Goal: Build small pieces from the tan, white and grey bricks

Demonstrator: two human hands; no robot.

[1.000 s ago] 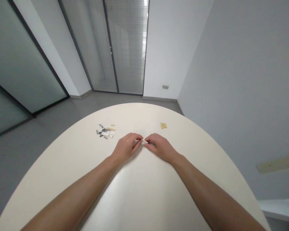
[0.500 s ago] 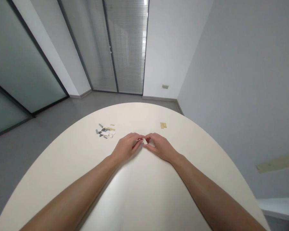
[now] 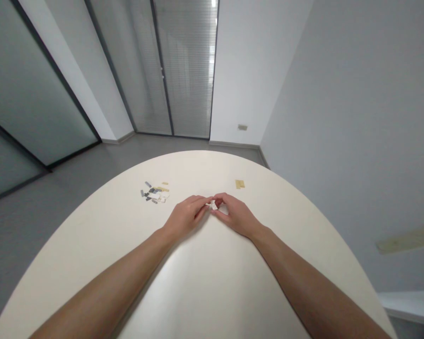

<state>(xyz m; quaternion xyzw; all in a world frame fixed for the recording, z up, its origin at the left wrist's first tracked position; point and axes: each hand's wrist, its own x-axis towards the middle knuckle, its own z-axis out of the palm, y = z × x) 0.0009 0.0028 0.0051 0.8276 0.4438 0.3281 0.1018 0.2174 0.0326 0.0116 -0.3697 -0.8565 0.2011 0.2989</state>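
Observation:
Between the fingertips of both hands is a small white piece (image 3: 214, 205), which looks like one or more toy building bricks; its exact shape is partly covered. My left hand (image 3: 187, 212) pinches it from the left side. From the right, the thumb and fingers of my right hand (image 3: 235, 212) close round the same piece. Beyond my left hand lies a loose pile of small pieces (image 3: 155, 194) in white, grey, dark grey and yellow. A flat yellow piece or group of pieces (image 3: 239, 184) rests beyond my right hand.
Everything lies on a round white table (image 3: 205, 282), whose curved far edge runs past the pile. Behind it are a grey floor (image 3: 116, 157), a glass partition with blinds (image 3: 187, 70) and a pale wall (image 3: 356, 117) on the right.
The white piece has turned a little between my fingers, and my right fingers have shifted slightly upward. The pile and the yellow pieces have stayed in place.

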